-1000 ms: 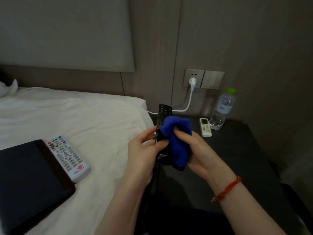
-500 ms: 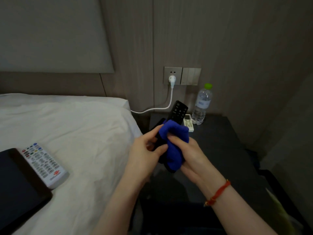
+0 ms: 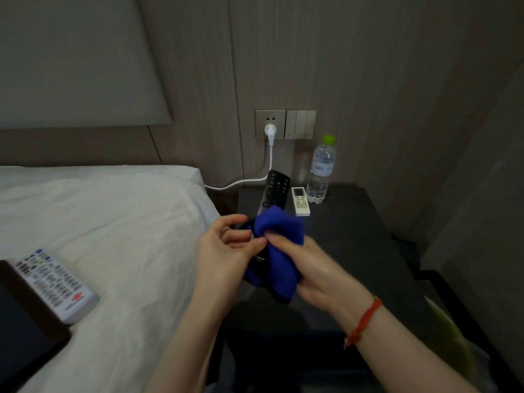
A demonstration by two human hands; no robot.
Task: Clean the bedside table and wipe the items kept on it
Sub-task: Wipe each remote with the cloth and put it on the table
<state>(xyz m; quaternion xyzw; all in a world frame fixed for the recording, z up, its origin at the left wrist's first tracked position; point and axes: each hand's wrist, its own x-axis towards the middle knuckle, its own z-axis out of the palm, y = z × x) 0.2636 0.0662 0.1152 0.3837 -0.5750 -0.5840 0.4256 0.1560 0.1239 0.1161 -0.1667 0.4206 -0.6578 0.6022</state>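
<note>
- Blue microfibre cloth [image 3: 279,251] is bunched around the middle of a black remote control [image 3: 274,191], and both are held up above the dark bedside surface [image 3: 354,251].
- Right hand [image 3: 320,275] has its grip curled around the cloth from the right, thumb pressing the fabric against the remote's face; a red string bracelet [image 3: 364,321] sits on that wrist.
- Left hand [image 3: 224,251] steadies the remote's lower half from the left, its fingers curled around the edge and its thumb tip meeting the cloth right beside the right thumb.
- Above the grip, the remote's button end pokes out of the cloth, tilted away toward the wall.
- Just beyond the grip and slightly right, a small white air-conditioner remote [image 3: 300,201] lies flat on the surface; beside it stands a clear water bottle [image 3: 321,171] with a green cap.
- Further up behind the grip, a white plug [image 3: 270,131] sits in the wall socket, and its cable [image 3: 241,181] runs down toward the bed.
- Well to the left of the grip, a white TV remote [image 3: 55,283] with coloured buttons lies on the white bed sheet [image 3: 113,222], touching a black tablet-like slab [image 3: 22,327] at the frame's edge.
- Lower right of the grip, something yellow-green [image 3: 450,336] shows past the surface's edge; it is too blurred to identify.
</note>
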